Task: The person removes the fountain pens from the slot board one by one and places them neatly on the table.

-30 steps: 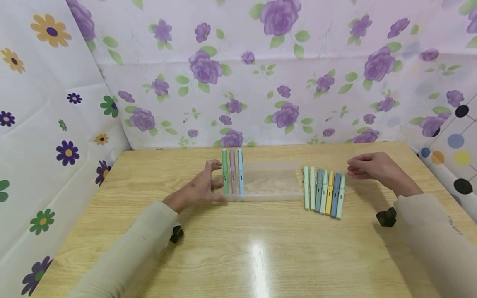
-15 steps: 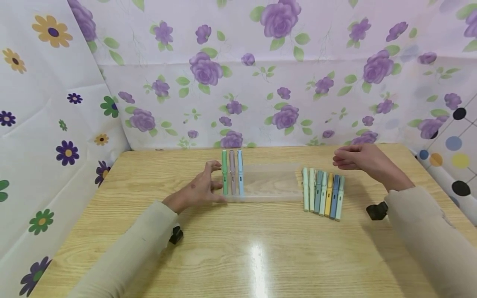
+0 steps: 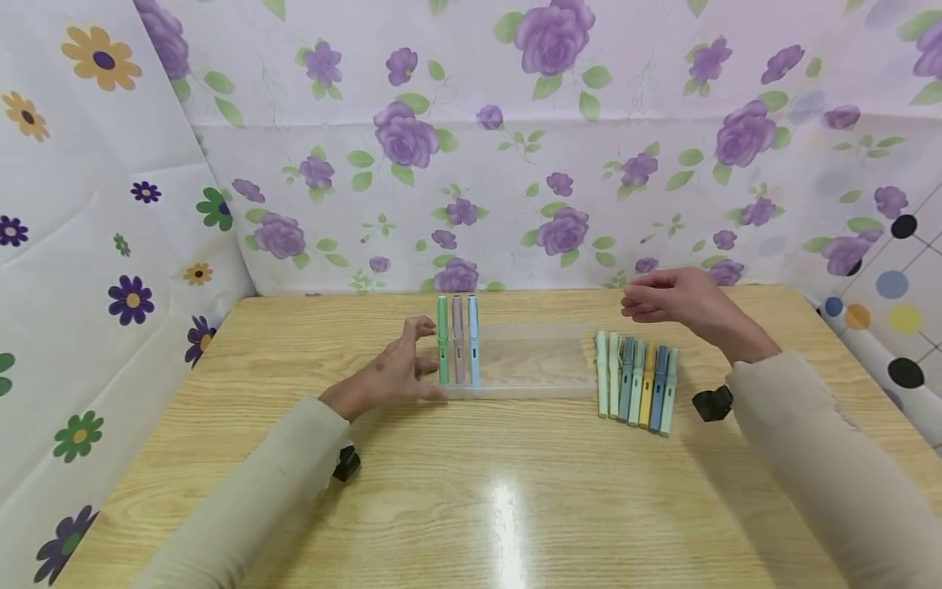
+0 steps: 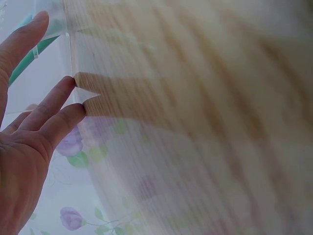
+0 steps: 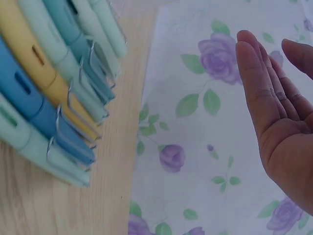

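In the head view, my left hand (image 3: 393, 368) holds the left end of a clear plastic pen tray (image 3: 533, 393), thumb at the front corner and fingers farther back. Three capped pens stand side by side in the tray at that end: a green pen (image 3: 442, 343), a mauve pen (image 3: 459, 343) and a light blue pen (image 3: 474, 343). My right hand (image 3: 680, 303) hovers behind the row of pens to the right, holding nothing. Its fingers are together and fairly straight in the right wrist view. That row has several mint and blue pens and a yellow pen (image 3: 648, 388).
The loose pens lie on the wooden table (image 3: 441, 491), close to the tray's right end. A flowered cloth (image 3: 486, 164) hangs behind the table, and more patterned cloth (image 3: 140, 229) hangs at the left.
My right hand has moved left and farther back, from the right of the loose pens to behind them. The left hand, the tray and the pens have stayed in place.
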